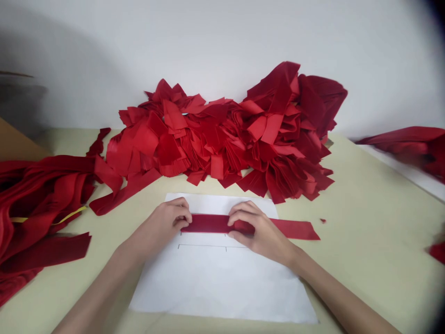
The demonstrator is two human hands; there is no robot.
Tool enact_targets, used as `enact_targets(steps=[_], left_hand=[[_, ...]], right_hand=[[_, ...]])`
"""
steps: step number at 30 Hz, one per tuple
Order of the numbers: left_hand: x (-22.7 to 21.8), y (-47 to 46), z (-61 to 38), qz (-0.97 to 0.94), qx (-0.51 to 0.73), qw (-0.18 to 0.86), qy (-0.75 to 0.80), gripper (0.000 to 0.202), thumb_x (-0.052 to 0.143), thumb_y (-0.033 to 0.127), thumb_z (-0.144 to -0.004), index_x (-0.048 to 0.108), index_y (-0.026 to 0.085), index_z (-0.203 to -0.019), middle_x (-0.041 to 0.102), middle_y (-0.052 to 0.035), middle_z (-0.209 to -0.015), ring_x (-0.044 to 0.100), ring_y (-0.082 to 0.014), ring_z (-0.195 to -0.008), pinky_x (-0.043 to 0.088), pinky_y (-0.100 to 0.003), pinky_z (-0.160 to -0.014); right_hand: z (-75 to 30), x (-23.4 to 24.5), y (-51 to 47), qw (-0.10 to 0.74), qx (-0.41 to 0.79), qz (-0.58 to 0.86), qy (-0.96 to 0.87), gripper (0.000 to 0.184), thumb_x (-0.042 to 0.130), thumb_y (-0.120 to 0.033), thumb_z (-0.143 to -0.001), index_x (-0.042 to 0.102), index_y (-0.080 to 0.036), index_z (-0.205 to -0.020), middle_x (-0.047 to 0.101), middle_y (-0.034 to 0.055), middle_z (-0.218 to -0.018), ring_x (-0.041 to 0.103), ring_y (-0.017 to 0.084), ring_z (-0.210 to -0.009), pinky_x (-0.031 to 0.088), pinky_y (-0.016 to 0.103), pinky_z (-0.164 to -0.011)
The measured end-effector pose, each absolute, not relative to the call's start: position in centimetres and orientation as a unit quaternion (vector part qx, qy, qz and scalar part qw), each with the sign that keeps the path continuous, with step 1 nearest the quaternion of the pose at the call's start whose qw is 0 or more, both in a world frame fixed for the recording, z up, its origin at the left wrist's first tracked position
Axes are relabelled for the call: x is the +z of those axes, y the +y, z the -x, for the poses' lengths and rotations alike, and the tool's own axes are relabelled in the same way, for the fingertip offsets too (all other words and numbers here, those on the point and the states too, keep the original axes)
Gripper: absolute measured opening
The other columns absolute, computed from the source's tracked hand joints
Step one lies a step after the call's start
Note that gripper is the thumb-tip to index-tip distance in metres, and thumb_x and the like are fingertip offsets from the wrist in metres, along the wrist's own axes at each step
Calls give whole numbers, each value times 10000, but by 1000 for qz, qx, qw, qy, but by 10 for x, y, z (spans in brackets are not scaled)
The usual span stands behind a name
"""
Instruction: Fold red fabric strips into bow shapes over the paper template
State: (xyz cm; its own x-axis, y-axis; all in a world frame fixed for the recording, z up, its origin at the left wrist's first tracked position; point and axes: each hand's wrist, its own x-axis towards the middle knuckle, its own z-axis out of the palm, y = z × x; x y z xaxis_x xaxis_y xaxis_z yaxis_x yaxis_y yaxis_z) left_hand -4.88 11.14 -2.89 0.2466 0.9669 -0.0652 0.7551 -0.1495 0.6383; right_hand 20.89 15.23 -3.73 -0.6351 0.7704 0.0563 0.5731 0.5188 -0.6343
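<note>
A strip of red velvet ribbon point(210, 223) lies across a white paper sheet point(208, 287) marked with thin black lines. My left hand point(169, 218) pinches the ribbon's left end, thumb and fingers closed together. Farther along, my right hand point(255, 228) grips the ribbon between thumb and curled fingers, and a lighter red stretch of it runs out past this hand to the right, off the paper. Between the hands the ribbon lies flat just above the drawn marks. Whether it is folded under my right fingers is hidden.
A large heap of cut red pieces point(215, 139) stands along the wall behind the paper. Long red strips point(45, 199) with a yellow band point(71, 215) pile up at the left. More red cloth point(410, 144) lies at the right, and a tiny red scrap point(323, 221) sits on the table point(368, 260).
</note>
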Motion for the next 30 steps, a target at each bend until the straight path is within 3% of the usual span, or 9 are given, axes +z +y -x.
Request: enact_targets(steps=[4, 7, 21, 30], left_hand=[[-27, 111, 46, -756, 180, 238, 583, 203, 421, 119, -819, 582, 193, -719, 495, -22, -934, 522, -130, -711, 420, -272, -657], [-26, 111, 45, -775, 161, 228, 568, 232, 399, 110, -827, 551, 186, -671, 495, -15, -882, 506, -125, -670, 402, -273, -637], [-22, 110, 56, -763, 159, 328, 534, 166, 454, 86, -781, 581, 193, -789, 551, -4, -953, 554, -119, -748, 440, -251, -707], [-18, 110, 55, -765, 148, 317, 541, 232, 402, 91, -832, 593, 205, -764, 555, 8, -902, 517, -112, -711, 396, -244, -656]], right_hand=[[-209, -37, 153, 166, 291, 394, -856, 85, 586, -298, -775, 614, -240, -831, 561, -9, -1038, 474, 108, -1038, 429, 297, -962], [-209, -37, 153, 165, 291, 395, -856, 81, 585, -298, -776, 608, -241, -829, 558, -14, -1040, 469, 103, -1043, 423, 288, -967], [-210, -34, 152, 153, 307, 396, -852, 94, 580, -317, -782, 595, -249, -845, 552, -27, -1054, 453, 97, -1058, 400, 277, -987], [-209, -40, 155, 178, 311, 397, -845, 93, 523, -272, -821, 614, -251, -813, 574, -38, -1006, 466, 74, -1026, 411, 247, -949]])
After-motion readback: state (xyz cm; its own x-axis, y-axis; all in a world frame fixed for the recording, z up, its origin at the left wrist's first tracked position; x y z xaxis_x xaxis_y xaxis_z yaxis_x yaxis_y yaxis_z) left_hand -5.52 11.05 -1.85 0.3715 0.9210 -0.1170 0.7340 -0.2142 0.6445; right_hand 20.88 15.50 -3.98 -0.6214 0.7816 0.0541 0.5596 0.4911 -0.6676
